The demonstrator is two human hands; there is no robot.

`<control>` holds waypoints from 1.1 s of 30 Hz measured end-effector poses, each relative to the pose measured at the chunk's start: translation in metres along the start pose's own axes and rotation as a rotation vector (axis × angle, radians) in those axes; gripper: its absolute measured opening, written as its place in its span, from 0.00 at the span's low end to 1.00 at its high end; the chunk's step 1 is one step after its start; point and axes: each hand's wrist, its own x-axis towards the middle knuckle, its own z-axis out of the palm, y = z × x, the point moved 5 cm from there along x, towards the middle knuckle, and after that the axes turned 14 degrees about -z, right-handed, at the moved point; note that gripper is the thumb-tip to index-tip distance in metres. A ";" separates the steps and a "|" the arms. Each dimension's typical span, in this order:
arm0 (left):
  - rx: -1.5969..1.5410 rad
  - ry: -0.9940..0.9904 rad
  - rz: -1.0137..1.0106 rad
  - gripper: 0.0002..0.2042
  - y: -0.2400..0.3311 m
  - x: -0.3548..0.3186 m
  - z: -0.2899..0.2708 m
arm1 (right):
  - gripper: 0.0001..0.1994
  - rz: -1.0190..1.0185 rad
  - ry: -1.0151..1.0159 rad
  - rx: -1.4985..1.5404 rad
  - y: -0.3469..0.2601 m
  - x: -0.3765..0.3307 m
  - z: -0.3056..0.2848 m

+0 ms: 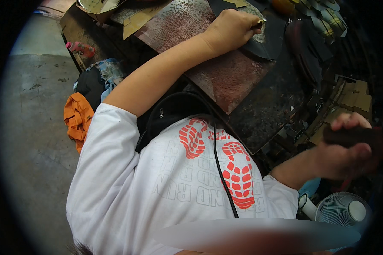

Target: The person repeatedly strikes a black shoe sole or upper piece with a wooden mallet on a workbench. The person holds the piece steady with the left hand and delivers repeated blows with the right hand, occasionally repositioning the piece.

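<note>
Right grip (347, 151): thumb and fingers clamped on a dark block (354, 137), blurred, off the right side of the tabletop (281, 104). Left grip (234, 32): fingers curled in at the black sheet (267, 47) with the rough grey patch; can't tell if you're pinching anything there. Black sheet overlaps the mottled reddish-brown board (225, 80). Tan stack (355, 97) just beyond your right grip, white caged fan (342, 210) below it.
</note>
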 end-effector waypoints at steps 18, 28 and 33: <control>-0.505 -0.206 -0.621 0.08 -0.025 -0.007 -0.008 | 0.27 0.515 -0.626 -0.475 0.075 -0.124 0.020; -0.070 0.043 -0.020 0.06 0.002 -0.008 -0.002 | 0.27 0.058 -0.061 -0.100 -0.004 0.003 -0.012; 0.011 0.032 0.123 0.06 0.011 -0.012 0.009 | 0.21 0.612 -0.445 -0.136 0.065 -0.087 0.008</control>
